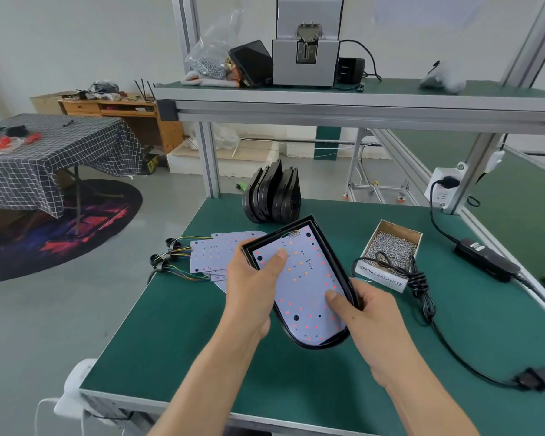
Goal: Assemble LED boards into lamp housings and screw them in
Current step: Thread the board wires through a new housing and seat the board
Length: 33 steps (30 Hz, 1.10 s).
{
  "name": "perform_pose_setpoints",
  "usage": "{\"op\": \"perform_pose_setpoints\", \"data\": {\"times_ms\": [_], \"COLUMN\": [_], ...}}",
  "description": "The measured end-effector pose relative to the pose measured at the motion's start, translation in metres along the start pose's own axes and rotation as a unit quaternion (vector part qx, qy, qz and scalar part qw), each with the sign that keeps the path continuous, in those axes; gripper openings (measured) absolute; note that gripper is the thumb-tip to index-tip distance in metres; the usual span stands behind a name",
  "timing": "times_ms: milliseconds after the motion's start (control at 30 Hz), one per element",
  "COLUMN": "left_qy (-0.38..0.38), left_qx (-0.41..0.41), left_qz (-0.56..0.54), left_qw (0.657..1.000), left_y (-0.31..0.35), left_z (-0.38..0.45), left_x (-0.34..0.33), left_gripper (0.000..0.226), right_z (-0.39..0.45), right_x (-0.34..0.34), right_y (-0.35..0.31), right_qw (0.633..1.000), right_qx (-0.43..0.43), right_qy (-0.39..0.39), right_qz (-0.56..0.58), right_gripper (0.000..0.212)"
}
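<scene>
Left hand (252,287) grips the left edge of the black lamp housing (350,280), thumb pressed flat on the white LED board (306,284) seated inside it. Right hand (364,316) holds the housing's right edge, thumb on the board too. Housing is raised above the green bench (202,357). Spare LED boards (214,251) lie just left of the left hand; empty housings (272,193) stacked beyond both hands; screw box (390,243) up-right of the right hand.

LED board (302,284) in housing (320,229) — screws (390,248) right

bare green mat (202,357) near the front edge, screw box (390,247) and cable (422,294) crowding the right
</scene>
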<state>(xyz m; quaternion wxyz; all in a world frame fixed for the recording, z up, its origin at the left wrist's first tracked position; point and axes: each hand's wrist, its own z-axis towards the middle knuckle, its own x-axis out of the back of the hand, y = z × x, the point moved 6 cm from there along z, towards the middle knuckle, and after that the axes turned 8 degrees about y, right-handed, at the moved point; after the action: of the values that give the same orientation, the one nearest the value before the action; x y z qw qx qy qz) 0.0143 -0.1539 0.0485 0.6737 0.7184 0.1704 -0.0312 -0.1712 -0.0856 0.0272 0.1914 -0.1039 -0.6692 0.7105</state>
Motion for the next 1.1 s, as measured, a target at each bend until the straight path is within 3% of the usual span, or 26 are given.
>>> {"op": "perform_pose_setpoints", "data": {"times_ms": [133, 233, 367, 533, 700, 1100], "left_qy": [0.020, 0.029, 0.019, -0.011, -0.021, -0.017], "left_qx": [-0.001, -0.021, -0.026, -0.052, -0.096, -0.113], "left_qz": [0.001, 0.020, 0.031, 0.051, 0.058, 0.043], "left_qw": [1.000, 0.999, 0.999, 0.997, 0.993, 0.992], "left_y": [0.002, 0.004, 0.003, 0.005, 0.012, 0.012], "left_z": [-0.002, -0.004, -0.007, -0.017, -0.024, -0.025], "left_x": [0.002, 0.004, 0.004, -0.004, -0.009, -0.006], "left_gripper": [0.021, 0.019, 0.021, 0.021, 0.030, 0.018], "right_z": [-0.004, -0.005, 0.001, 0.021, 0.033, 0.034], "right_x": [-0.003, -0.004, -0.002, -0.005, -0.009, -0.009], "right_y": [-0.001, -0.003, -0.016, -0.047, -0.053, -0.057], "right_qw": [0.999, 0.999, 0.994, 0.989, 0.986, 0.981], "right_qx": [0.025, 0.025, 0.045, 0.109, 0.116, 0.114], "right_qy": [0.023, -0.006, -0.015, 0.026, 0.036, 0.056], "right_qz": [-0.017, -0.035, -0.096, -0.093, -0.114, -0.146], "right_gripper": [0.020, 0.018, 0.031, 0.013, 0.032, 0.049]}}
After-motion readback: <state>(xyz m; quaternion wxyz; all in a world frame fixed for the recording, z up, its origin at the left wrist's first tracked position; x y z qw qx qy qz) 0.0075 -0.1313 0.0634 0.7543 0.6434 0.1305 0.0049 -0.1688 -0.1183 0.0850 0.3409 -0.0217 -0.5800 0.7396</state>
